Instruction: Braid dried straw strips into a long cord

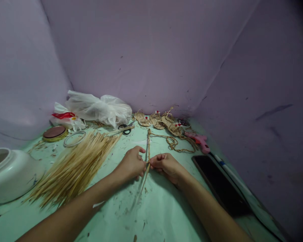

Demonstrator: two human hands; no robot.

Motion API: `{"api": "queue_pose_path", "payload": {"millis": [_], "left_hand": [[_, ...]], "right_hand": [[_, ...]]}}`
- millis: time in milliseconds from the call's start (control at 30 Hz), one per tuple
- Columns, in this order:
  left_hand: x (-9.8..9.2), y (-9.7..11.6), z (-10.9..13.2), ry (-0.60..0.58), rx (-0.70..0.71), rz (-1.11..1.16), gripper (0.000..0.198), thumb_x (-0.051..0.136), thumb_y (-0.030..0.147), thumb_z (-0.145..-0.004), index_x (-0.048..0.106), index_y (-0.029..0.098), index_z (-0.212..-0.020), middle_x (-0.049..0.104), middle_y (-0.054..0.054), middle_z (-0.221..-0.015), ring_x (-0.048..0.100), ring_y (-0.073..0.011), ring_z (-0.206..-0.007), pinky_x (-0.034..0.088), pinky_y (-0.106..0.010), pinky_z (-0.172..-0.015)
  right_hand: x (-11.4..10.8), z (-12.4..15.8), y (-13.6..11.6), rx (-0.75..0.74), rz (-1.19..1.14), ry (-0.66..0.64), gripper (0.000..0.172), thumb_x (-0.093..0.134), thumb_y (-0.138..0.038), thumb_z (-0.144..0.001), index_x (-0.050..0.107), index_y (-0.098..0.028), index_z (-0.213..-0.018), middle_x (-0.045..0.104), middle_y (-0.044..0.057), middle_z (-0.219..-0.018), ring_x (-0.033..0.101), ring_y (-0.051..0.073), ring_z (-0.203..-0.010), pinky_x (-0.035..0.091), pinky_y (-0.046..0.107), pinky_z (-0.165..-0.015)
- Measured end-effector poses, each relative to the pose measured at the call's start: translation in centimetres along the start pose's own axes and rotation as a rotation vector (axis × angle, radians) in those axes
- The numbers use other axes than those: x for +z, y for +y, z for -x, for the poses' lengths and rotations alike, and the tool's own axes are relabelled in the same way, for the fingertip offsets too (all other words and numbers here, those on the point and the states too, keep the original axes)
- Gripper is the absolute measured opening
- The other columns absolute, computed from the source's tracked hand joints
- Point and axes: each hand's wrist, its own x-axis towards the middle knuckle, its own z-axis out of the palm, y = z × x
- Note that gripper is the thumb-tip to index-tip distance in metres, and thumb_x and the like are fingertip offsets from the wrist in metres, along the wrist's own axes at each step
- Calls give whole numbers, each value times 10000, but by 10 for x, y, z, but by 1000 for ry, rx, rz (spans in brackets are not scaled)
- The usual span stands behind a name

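Note:
A thin braided straw cord [148, 144] stands out toward the back from between my hands, with loose strand ends hanging toward me. My right hand [166, 166] pinches the cord at its lower part, thumb and forefinger together. On the other side, my left hand [133, 163] touches the same spot with its lower fingers curled, while its forefinger and thumb are apart. More twisted cord [173, 141] curls over the green table behind my right hand. A fan of loose straw [78, 168] lies left of my left hand.
Scissors [126, 130], plastic bags [101, 107], a round tin [54, 133] and a ring of tape [74, 138] lie behind. A white jar [17, 174] is at left. Woven pieces [156, 121], a pink glue gun [200, 141] and a black phone-like slab [219, 183] are at right.

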Motion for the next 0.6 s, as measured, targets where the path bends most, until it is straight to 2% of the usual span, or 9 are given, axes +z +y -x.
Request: {"api": "queue_pose_path", "payload": {"millis": [100, 167, 200, 267, 333, 400, 433, 500, 600], "left_hand": [[-5, 1, 0, -92, -21, -50, 451, 425, 94, -614, 432, 128, -1064, 519, 30, -492, 455, -94, -341, 335, -177, -335], [-15, 5, -1, -159, -52, -118, 401, 422, 103, -621, 493, 114, -1015, 505, 29, -452, 443, -93, -334, 348, -189, -362], [-24, 7, -2, -152, -46, -173, 371, 431, 112, -620, 530, 110, -977, 506, 23, -443, 448, -94, -343, 356, -195, -382], [-48, 11, -6, -8, 32, -322, 298, 464, 136, -602, 601, 113, -866, 545, -3, -479, 486, -104, -409, 373, -205, -440], [-77, 13, -10, 290, 165, -496, 223, 484, 151, -577, 640, 119, -734, 612, -38, -610, 541, -127, -556, 385, -211, -523], [-102, 11, -15, 490, 200, -586, 212, 484, 199, -587, 654, 136, -696, 628, -43, -656, 554, -151, -618, 383, -225, -555], [-111, 10, -17, 544, 173, -620, 211, 488, 210, -581, 658, 142, -688, 630, -42, -655, 555, -159, -623, 380, -231, -557], [-119, 4, -22, 575, 122, -687, 208, 493, 215, -573, 661, 160, -682, 632, -43, -652, 557, -171, -629, 376, -240, -558], [-111, -5, -28, 560, 39, -828, 195, 502, 216, -572, 659, 179, -682, 639, -65, -687, 567, -200, -670, 379, -260, -575]], "right_hand": [[2, 2, -2, -6, 35, 4, 89, 576, -203, -544, 548, -118, -542, 459, -34, -422, 253, 22, -338, 91, 215, -377], [4, 3, -3, -10, 58, 25, 98, 576, -208, -552, 537, -121, -532, 433, -42, -403, 253, 24, -338, 97, 212, -378], [4, 4, -3, -11, 66, 41, 98, 576, -206, -555, 535, -121, -530, 426, -43, -398, 257, 26, -341, 102, 210, -378], [6, 4, -3, -9, 79, 73, 88, 573, -200, -559, 540, -122, -534, 437, -39, -404, 272, 30, -350, 119, 207, -379], [7, 5, -3, -1, 92, 97, 80, 572, -194, -562, 545, -123, -535, 458, -32, -416, 282, 34, -359, 134, 205, -380], [8, 6, -4, 9, 98, 110, 72, 573, -186, -563, 551, -123, -535, 469, -30, -420, 282, 36, -361, 145, 202, -380], [8, 6, -4, 13, 100, 111, 68, 573, -184, -563, 554, -123, -538, 472, -29, -422, 282, 36, -361, 148, 201, -379], [8, 7, -5, 14, 98, 103, 62, 572, -181, -564, 562, -121, -551, 481, -26, -433, 292, 39, -367, 157, 198, -381], [7, 7, -6, 8, 99, 101, 55, 572, -175, -562, 558, -123, -554, 476, -28, -430, 299, 42, -369, 161, 198, -384]]}}
